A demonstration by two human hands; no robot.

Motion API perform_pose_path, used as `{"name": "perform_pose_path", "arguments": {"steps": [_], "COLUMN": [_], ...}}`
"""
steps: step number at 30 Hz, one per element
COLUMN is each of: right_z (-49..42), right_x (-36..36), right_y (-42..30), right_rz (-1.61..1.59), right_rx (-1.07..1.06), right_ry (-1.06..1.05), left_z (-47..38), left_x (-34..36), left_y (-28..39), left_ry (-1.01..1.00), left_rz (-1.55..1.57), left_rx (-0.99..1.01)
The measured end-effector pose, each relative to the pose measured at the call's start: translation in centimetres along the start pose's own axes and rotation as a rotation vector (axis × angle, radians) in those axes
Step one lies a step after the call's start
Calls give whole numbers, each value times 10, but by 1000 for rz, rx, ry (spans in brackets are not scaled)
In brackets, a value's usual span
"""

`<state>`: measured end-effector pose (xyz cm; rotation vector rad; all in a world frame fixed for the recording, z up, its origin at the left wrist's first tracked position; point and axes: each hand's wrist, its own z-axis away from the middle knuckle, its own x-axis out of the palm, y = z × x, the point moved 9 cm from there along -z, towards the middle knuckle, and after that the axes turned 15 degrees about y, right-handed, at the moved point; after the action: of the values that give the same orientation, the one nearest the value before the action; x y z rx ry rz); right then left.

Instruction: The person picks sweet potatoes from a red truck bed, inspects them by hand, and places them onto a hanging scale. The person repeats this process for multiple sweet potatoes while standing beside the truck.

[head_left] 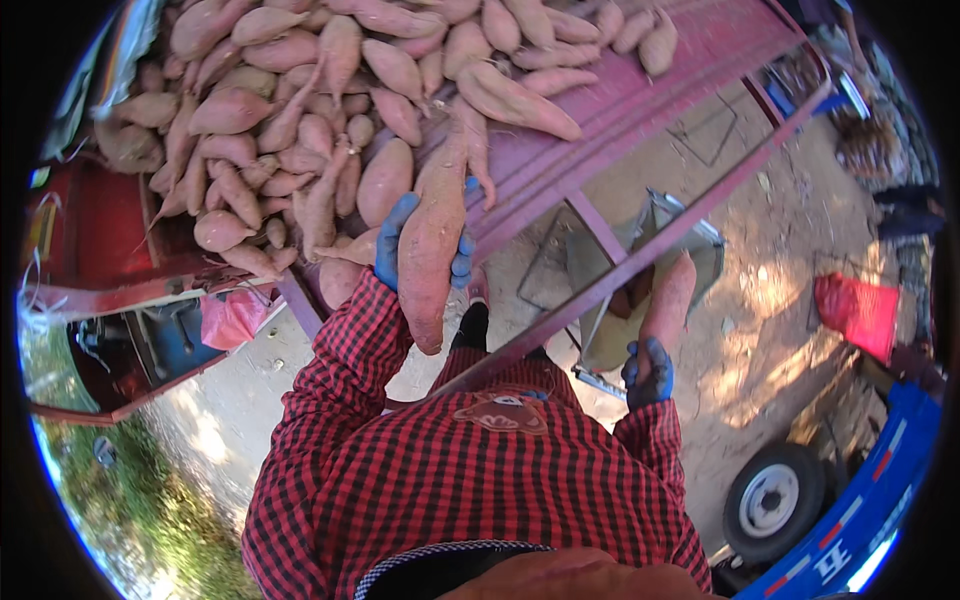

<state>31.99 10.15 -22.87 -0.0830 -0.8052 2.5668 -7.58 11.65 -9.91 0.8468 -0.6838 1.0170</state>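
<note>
My left hand (393, 244), in a blue glove, is wrapped around a large sweet potato (433, 247) with a long tapering neck. It is held upright in front of my chest at the near edge of the pile of sweet potatoes (300, 127). Out to the right, my blue-gloved right hand (649, 375) grips the lower end of a slimmer sweet potato (669, 296). That one is over an open-topped sack on a frame (604, 349), with a few roots partly visible inside. The heap rests on a reddish metal truck bed (637, 112).
A metal side rail (660, 244) of the bed crosses between me and the sack. A blue vehicle (847, 517) with a black tire (772, 501) stands at lower right. A red sack (856, 315) is on the ground at right. Pink plastic (232, 319) hangs at left.
</note>
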Motion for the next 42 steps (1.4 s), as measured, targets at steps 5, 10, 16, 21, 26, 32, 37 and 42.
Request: {"name": "perform_pose_path", "arguments": {"steps": [5, 10, 16, 21, 26, 32, 37, 42], "right_z": [-19, -72, -175, -200, -203, -70, -12, 19], "right_x": [-60, -34, 58, 71, 47, 46, 52, 51], "right_y": [1, -1, 45, 73, 73, 3, -22, -14], "right_rz": [25, 231, 268, -73, -237, -104, -213, -124], "right_rx": [13, -4, 134, 285, 336, -52, -174, 122], "right_ry": [218, 313, 150, 269, 288, -88, -351, -581], "left_z": [-34, -49, -55, -51, -61, -91, -97, -102], "left_x": [26, 21, 37, 22, 10, 17, 39, 44], "left_y": [-87, -130, -167, -190, -209, -224, -248, -200], "left_ry": [-123, -158, 3, 66, 110, 213, -110, 52], "left_rz": [-18, -121, -178, -199, -304, -408, -487, -773], "left_rx": [-257, -419, -509, -580, -568, -280, -326, -194]}}
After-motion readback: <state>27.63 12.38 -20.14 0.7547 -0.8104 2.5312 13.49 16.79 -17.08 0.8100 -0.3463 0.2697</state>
